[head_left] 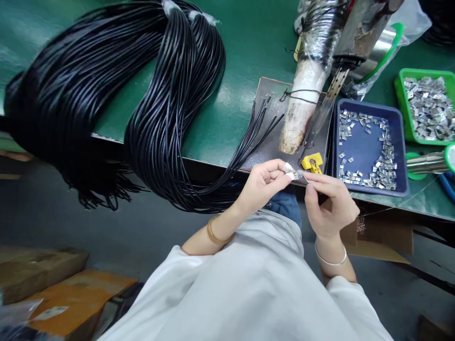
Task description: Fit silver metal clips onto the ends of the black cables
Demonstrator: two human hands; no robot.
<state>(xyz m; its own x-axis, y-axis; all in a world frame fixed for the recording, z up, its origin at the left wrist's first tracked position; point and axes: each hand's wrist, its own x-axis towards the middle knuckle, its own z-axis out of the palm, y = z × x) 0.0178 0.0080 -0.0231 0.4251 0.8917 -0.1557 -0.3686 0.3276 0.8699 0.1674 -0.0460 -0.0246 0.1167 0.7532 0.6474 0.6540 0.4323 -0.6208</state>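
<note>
Both hands meet at the bench's front edge, close to a yellow clip-like piece [312, 162]. My left hand [265, 182] is closed, with white wraps on its fingertips, pinching the thin wire ends of a cable. My right hand [330, 201] pinches near the same wire ends; whether it holds a small part there is too small to tell. Behind them, black cables with stripped ends [258, 125] lie on a dark board [265, 92]. A wrapped white post [302, 106] stands over the board beside a metal tool [334, 87].
Large bundles of black cable [177, 94] hang over the edge at left. A blue tray [371, 147] of small metal connectors and a green basket [430, 106] of metal parts sit at right, near a solder spool [428, 162]. Cardboard boxes [78, 293] are on the floor.
</note>
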